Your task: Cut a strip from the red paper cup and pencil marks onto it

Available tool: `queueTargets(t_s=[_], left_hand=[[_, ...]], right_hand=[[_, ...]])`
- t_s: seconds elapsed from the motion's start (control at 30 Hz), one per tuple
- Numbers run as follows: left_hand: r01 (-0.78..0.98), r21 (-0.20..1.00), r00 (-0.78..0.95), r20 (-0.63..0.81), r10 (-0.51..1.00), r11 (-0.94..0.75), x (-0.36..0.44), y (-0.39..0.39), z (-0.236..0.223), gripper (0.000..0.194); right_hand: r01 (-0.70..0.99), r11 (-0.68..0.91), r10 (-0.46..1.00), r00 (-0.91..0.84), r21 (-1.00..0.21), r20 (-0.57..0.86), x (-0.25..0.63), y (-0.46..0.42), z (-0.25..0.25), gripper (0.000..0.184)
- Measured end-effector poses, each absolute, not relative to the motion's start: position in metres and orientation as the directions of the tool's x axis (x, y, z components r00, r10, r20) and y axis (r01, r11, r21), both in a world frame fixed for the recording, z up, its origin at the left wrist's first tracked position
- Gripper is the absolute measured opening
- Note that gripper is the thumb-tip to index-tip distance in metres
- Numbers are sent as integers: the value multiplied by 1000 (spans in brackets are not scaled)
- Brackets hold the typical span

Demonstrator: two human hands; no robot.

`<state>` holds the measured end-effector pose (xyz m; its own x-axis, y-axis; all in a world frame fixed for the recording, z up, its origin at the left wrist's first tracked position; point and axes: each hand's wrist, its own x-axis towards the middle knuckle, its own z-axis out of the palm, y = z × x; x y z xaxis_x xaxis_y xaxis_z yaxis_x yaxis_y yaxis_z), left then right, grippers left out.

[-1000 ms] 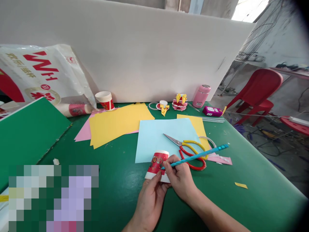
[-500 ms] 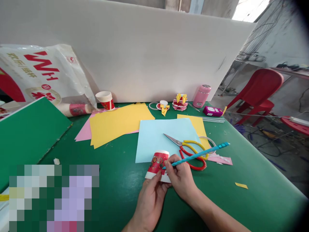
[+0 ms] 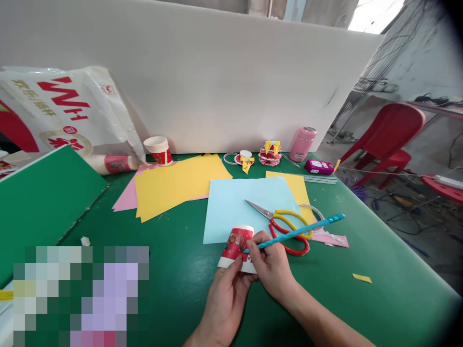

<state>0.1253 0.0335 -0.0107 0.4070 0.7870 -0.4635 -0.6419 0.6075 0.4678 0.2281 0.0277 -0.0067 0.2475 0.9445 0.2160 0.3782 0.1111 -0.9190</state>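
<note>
My left hand (image 3: 228, 299) is closed on a red and white printed paper cup (image 3: 236, 243), which lies tilted low over the green table, its thumb pressed on the lower white band. In my right hand (image 3: 272, 265) is a long blue pencil (image 3: 292, 233), its lower tip against the red print of the cup. Just beyond my right hand, scissors (image 3: 267, 213) with one yellow and one red handle rest partly on a light blue sheet of paper (image 3: 231, 202).
Yellow sheets (image 3: 173, 185) lie over pink paper at the back left. Another paper cup (image 3: 161, 152), two small paper crafts, a pink bottle (image 3: 303, 143) and a purple packet (image 3: 319, 166) stand along the white board. A green panel (image 3: 43, 193) is at the left, near a blurred patch.
</note>
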Motion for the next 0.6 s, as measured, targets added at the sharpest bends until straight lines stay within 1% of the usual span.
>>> queueTargets(t_s=[0.2, 0.3, 0.4, 0.6], left_hand=[[-654, 452, 447, -416, 792, 607, 127, 34, -11, 26], [-662, 451, 455, -392, 799, 598, 127, 34, -12, 25], [-663, 448, 456, -393, 798, 600, 126, 34, -11, 23], [-657, 445, 457, -408, 791, 609, 126, 33, -10, 24]], right_hand=[[402, 107, 954, 217, -909, 208, 228, 29, -8, 16], [391, 111, 956, 210, -914, 206, 227, 28, -7, 15], [368, 116, 957, 207, -922, 203, 227, 28, -6, 14], [395, 108, 951, 226, -912, 210, 228, 29, -6, 16]])
